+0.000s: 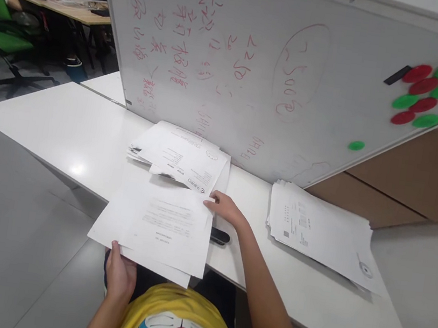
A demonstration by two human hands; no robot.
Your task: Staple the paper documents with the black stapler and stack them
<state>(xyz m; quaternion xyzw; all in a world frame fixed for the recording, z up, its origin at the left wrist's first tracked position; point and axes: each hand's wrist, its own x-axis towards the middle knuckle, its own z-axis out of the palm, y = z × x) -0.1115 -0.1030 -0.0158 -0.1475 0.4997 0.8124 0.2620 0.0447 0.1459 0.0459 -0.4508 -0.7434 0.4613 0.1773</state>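
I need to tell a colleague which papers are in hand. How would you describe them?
On the white table below the leaning whiteboard lie three lots of paper. The held sheets are nearest, overhanging the front edge; only they have the left hand and right hand on them.

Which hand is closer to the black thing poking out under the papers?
Right. The right hand sits just beyond the black thing, at the edge of the papers; the left hand grips their near edge, farther away.

I saw a bright, even scene; overhead light left one glare spot on the table (64, 131) left of the whiteboard (258, 55). The papers (170, 222) below it threw thin soft shadows. Lines bowed toward the edges; right corners darkened.
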